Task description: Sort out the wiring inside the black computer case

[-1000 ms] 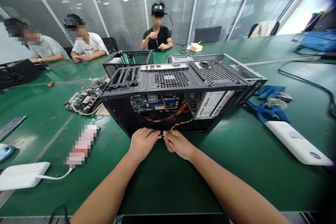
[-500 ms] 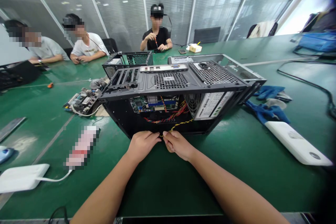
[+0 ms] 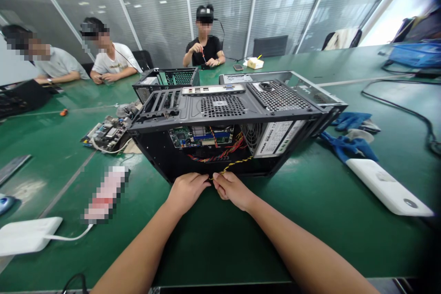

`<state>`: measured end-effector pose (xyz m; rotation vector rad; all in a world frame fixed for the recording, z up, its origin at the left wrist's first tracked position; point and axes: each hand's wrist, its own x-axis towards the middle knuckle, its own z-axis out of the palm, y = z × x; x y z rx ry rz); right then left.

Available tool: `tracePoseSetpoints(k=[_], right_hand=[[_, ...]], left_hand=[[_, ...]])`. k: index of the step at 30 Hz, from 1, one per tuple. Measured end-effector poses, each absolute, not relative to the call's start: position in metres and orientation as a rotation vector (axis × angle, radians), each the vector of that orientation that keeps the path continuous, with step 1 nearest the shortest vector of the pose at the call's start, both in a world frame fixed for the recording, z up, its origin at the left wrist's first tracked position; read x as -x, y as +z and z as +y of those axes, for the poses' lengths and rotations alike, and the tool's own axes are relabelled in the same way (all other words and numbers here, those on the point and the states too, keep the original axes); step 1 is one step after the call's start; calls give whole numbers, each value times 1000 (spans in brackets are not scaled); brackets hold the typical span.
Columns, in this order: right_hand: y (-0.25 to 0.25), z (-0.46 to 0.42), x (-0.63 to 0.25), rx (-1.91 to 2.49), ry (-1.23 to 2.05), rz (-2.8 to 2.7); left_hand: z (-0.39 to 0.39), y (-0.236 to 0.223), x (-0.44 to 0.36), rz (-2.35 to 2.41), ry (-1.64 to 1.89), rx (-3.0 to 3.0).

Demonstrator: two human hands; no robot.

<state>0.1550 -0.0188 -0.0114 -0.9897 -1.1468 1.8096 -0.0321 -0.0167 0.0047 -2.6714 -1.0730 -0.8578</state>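
A black computer case (image 3: 220, 121) lies in front of me with its open side facing me. Inside it show a green motherboard (image 3: 182, 138), a power supply (image 3: 277, 138) with a white label, and bundled red and black wires (image 3: 227, 152). A twisted yellow-and-black cable (image 3: 237, 162) runs from the power supply down to my hands at the case's lower edge. My right hand (image 3: 229, 186) pinches this cable. Close beside it, my left hand (image 3: 189, 190) has its fingers closed at the cable's end; the tips are partly hidden.
A loose circuit board (image 3: 110, 133) lies left of the case. Nearer are a pixelated pink-and-white object (image 3: 106, 193) and a white power bank (image 3: 31, 234) with a cable. On the right lie blue gloves (image 3: 351, 144) and a long white device (image 3: 387, 186). Several people sit across the table.
Both hands stay at the same place on the cable, with hardly any finger movement. The whole view shifts slightly to the left.
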Motion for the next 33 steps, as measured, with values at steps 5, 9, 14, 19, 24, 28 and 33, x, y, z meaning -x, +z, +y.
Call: tracePoseSetpoints(k=[5, 9, 14, 19, 24, 28, 33], right_hand=[[-13, -19, -155, 991, 1813, -1134], [-14, -19, -155, 996, 1798, -1153], [-12, -19, -156, 996, 1782, -1205], [-11, -19, -156, 980, 1802, -1172], [-11, -19, -156, 987, 1802, -1165], [-10, -18, -156, 990, 1805, -1169], [-11, -19, -156, 995, 1797, -1171]], left_hand=[[-15, 1, 34, -996, -839, 2657], [-17, 7, 30, -988, -789, 2662], [-21, 13, 25, -1103, -744, 2674], [-22, 11, 25, -1141, -812, 2643], [-22, 8, 27, -1151, -870, 2636], [-22, 7, 26, -1158, -866, 2631], [-24, 7, 23, -1183, -731, 2655]])
